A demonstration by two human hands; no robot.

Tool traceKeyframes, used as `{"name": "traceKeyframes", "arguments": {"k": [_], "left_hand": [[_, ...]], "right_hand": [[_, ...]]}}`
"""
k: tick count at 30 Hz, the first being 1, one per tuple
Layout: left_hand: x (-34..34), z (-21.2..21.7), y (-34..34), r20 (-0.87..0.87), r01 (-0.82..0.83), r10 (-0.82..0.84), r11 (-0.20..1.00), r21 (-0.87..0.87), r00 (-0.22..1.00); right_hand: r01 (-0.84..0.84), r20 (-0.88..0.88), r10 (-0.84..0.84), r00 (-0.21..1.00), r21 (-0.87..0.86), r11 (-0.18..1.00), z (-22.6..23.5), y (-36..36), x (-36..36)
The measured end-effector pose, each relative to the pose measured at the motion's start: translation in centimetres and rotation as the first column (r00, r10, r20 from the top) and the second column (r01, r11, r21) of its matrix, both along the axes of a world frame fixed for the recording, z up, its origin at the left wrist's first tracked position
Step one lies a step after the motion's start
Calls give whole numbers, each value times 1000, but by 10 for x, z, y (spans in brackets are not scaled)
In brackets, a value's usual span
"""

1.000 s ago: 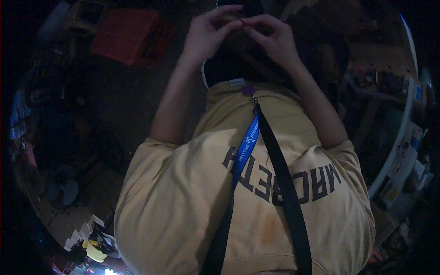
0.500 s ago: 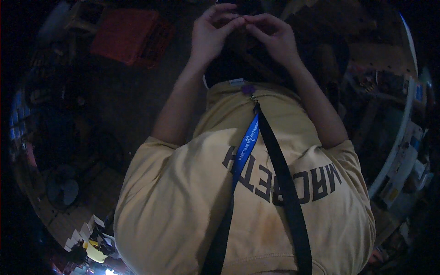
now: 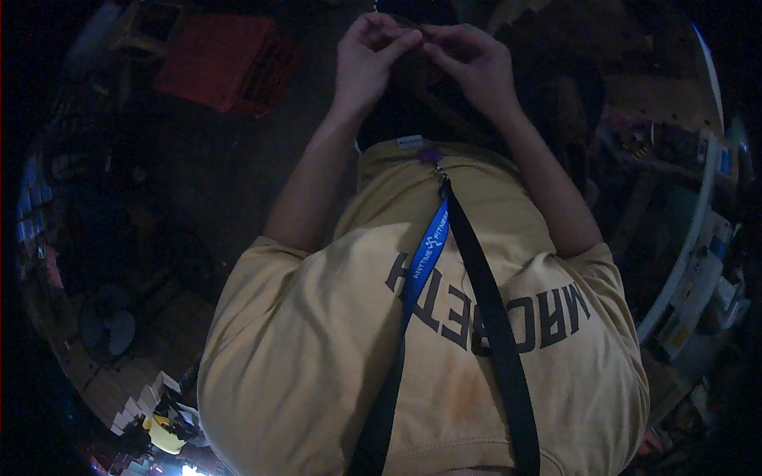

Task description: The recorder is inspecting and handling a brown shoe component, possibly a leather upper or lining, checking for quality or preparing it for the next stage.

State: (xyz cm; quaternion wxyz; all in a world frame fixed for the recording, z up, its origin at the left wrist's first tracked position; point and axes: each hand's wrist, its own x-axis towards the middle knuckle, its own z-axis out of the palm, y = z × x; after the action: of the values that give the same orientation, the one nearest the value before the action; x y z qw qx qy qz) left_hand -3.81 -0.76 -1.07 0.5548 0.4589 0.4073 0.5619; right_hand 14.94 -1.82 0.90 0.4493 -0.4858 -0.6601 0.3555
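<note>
Pretty dim room here, so bear with me. The left hand point(image 3: 365, 65) and right hand point(image 3: 484, 67) are meeting up near the top edge, above the lap, and a thin dark item point(image 3: 424, 33) is sitting right between their fingertips, too small and murky to identify. The left thumb and fingers are pinching narrowly on it; the right thumb and index are standing close together with a slim gap, but I can't tell if they're actually gripping.

As for the room, a dark floor point(image 3: 294, 174) is stretching away on the left, turning into brown boards point(image 3: 171, 321) lower down. A red crate point(image 3: 214, 63) is sitting on it at upper left, just beside a wooden frame-like thing point(image 3: 147, 30). A fan point(image 3: 107, 324) with greyish blades is standing at the left, and below it a row of white box-like things point(image 3: 143, 404) is lining up near a yellow container point(image 3: 165, 439), with a bright light point(image 3: 190, 470) glaring at the bottom edge. Over on the right, a pale curved edge point(image 3: 692, 238) is running alongside blurry clutter point(image 3: 698, 301). A tan shirt point(image 3: 309, 357) and a blue-and-black lanyard point(image 3: 429, 246) are filling the middle.
</note>
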Motion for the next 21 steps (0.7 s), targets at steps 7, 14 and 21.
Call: {"name": "traceKeyframes", "arguments": {"k": [7,14,21], "left_hand": [[-8,23,-1,77,83,-78,994,-76,994],[-13,41,-1,-267,136,-114,989,64,957],[-2,22,-1,-191,2,26,989,145,981]], "right_hand": [[-32,285,-63,956,318,948,10,-1,-2],[-57,216,-4,976,276,959,8,-3,-2],[-121,-180,102,978,-101,987,-3,3,1]]}}
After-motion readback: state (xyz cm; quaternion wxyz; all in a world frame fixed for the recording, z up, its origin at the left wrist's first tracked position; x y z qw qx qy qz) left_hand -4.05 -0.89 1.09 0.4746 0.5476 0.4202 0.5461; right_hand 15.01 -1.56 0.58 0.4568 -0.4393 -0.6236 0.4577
